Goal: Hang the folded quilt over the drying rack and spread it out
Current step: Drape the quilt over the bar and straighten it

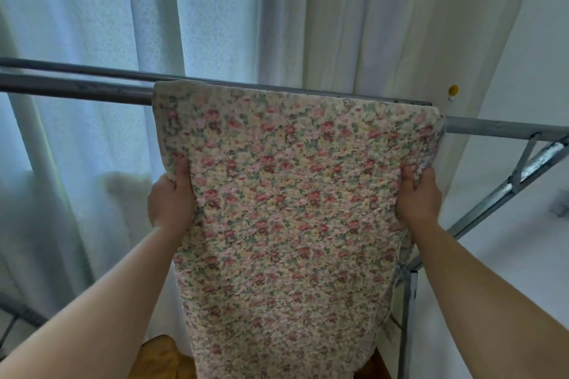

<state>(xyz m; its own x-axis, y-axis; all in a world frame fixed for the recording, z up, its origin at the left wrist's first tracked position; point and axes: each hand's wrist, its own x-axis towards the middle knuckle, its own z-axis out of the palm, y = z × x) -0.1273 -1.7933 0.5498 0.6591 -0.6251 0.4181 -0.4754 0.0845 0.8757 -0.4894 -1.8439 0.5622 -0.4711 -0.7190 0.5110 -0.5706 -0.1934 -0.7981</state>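
Two bare forearms come up from the bottom corners of the frame. Left hand (171, 200), left of centre: thumb flat on the front of the quilt (292, 194), other fingers wrapped behind its left edge, so it grips that edge. Right hand (420, 197), right of centre: thumb on the front, fingers curled round the right edge, cloth bunched a little in the grip. Both hands sit at about the same height, roughly a third of the way down the hanging part.

The quilt is folded into a long, narrow strip. It has a small floral print of pink and red roses, pale yellow blooms and grey-green leaves on a cream ground, with a puckered, bumpy surface. Its top fold lies over the near bar (77, 91) of the drying rack, centre of the frame. The front hangs straight down and runs out past the bottom edge. The layered edges show at the upper right corner of the fold.

The near bar is grey metal and crosses from the left edge to the right. A second, thinner bar (77, 66) runs just behind it and passes the quilt's top edge. At the right, a slanted metal brace (523, 169) and an upright leg (408, 317) of the rack.

Bottom centre-left shows a brown wooden floor patch (157, 357). Behind are pale blue-white sheer curtains (92, 9) at upper left and a cream curtain (385, 24) at upper centre. A white wall (538, 40) at the right has a small yellow hook (453, 90).
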